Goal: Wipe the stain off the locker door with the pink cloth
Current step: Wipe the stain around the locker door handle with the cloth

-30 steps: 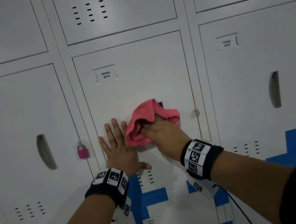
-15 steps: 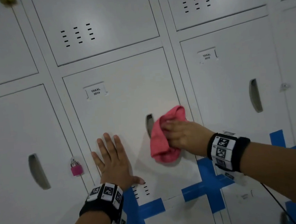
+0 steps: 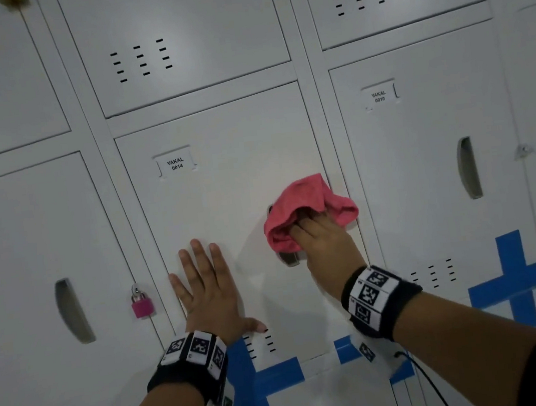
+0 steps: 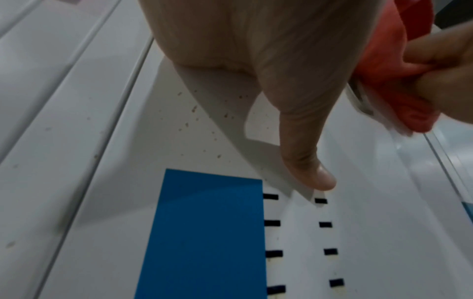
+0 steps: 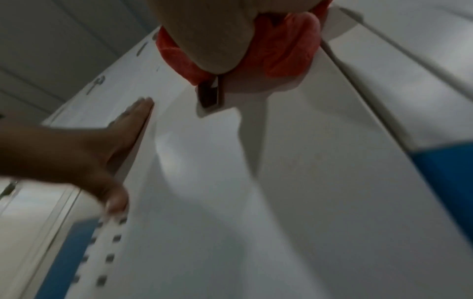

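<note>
1. Pressing the bunched pink cloth (image 3: 307,213) against locker door 0014 (image 3: 225,187), the right hand (image 3: 325,241) has its fingers curled into the folds, grasping the cloth. Compared with half a second ago, the cloth now sits higher and further right on the door, over the upper part of the recessed handle slot (image 3: 289,258), its right lobe lapping onto the frame at 3 o'clock.
2. A second ago the cloth was left of where it is now, so the strokes run side to side around the handle; I judge the wiping to be in mid-course, not finished.
3. The left hand (image 3: 208,291) stays flat on the door at 8 o'clock of the cloth, fingers straight and spread, released, thumb tip (image 4: 318,178) beside the vent slots (image 4: 272,222). It steadies the door.
4. The left wrist view shows small brown specks (image 4: 194,113) on the paint under that palm; whether these are the stain, I cannot tell. None shows near the cloth in the head view.
5. In the way: the handle recess under the cloth may snag the fabric, and the bracing palm covers part of the speckled patch.
6. Around, further out: blue tape (image 3: 278,377) at 6 o'clock, a pink padlock (image 3: 143,307) at 9 o'clock on the neighbouring door, the label "YAKAL 0014" (image 3: 176,164) at 11 o'clock, locker 0010 (image 3: 426,153) at 3 o'clock.
</note>
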